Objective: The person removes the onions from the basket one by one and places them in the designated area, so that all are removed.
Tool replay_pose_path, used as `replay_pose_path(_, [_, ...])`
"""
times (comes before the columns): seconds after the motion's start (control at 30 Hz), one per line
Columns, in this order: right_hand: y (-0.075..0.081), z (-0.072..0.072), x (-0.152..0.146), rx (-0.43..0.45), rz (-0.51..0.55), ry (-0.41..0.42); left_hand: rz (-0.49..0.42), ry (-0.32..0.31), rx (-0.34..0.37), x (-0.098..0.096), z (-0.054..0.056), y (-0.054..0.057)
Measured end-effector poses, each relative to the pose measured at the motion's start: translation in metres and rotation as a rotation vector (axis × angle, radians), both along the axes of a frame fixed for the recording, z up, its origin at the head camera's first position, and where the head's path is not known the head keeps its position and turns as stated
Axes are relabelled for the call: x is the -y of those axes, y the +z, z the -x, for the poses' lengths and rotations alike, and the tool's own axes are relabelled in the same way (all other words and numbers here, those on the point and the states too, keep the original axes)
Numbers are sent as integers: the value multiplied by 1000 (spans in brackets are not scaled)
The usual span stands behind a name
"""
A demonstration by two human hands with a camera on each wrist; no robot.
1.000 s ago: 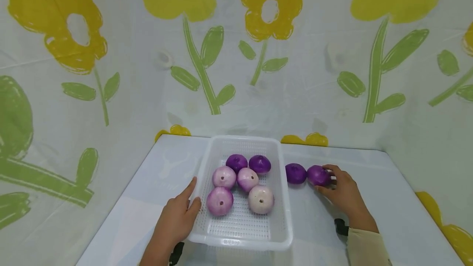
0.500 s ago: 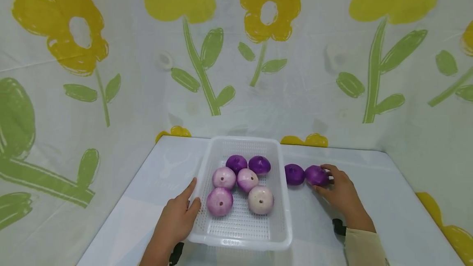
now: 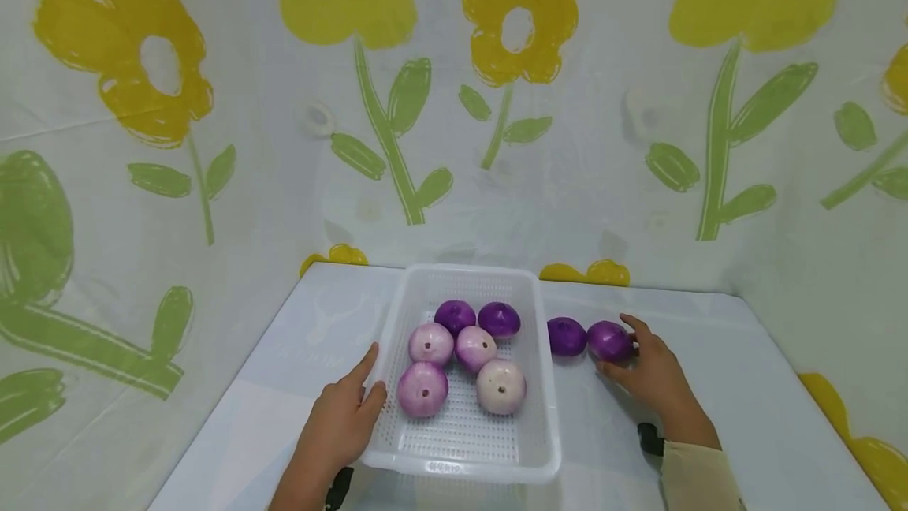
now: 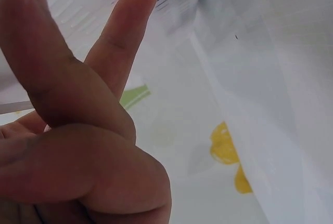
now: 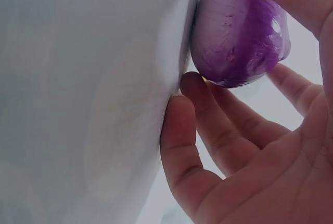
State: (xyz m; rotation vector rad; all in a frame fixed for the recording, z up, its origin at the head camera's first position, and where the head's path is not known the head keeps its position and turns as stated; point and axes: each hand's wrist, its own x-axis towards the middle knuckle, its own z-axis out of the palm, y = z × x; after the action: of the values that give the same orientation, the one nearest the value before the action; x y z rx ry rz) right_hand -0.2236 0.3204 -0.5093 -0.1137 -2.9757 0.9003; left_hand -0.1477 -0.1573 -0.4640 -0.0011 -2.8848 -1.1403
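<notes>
A white perforated plastic basket (image 3: 454, 466) holds several onions: two dark purple ones, such as this purple onion (image 3: 500, 320), and paler ones, including a whitish onion (image 3: 501, 386). My left hand (image 3: 340, 420) rests at the basket's left rim, index finger stretched along it and thumb tip at the edge; the left wrist view shows its fingers by the slotted wall. Right of the basket, two more purple onions sit side by side on the table. My right hand (image 3: 656, 377) is around the right-hand onion (image 3: 610, 341), fingers loosely spread, several fingertips right at its underside in the right wrist view.
The other loose purple onion (image 3: 567, 337) stands between the held-near one and the basket's right wall. A white table (image 3: 709, 353) carries everything. A flower-printed cloth (image 3: 589, 203) rises behind and at both sides.
My right hand's fingers have loosened from the right-hand onion, the index finger lifting off it. That onion shifted slightly left against its neighbour. The left hand and basket stay put.
</notes>
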Motion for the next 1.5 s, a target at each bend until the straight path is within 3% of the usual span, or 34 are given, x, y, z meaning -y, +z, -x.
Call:
replay_pose_path(0.3, [-6, -1, -4, -62, 12, 43, -3, -1, -1, 0, 0, -2])
replay_pose_path(1.13, [-10, 1, -5, -27, 23, 34, -6, 9, 5, 1, 1, -5])
replay_pose_path(1.5, [-10, 1, -8, -52, 23, 50, 8, 1, -2, 3, 2, -4])
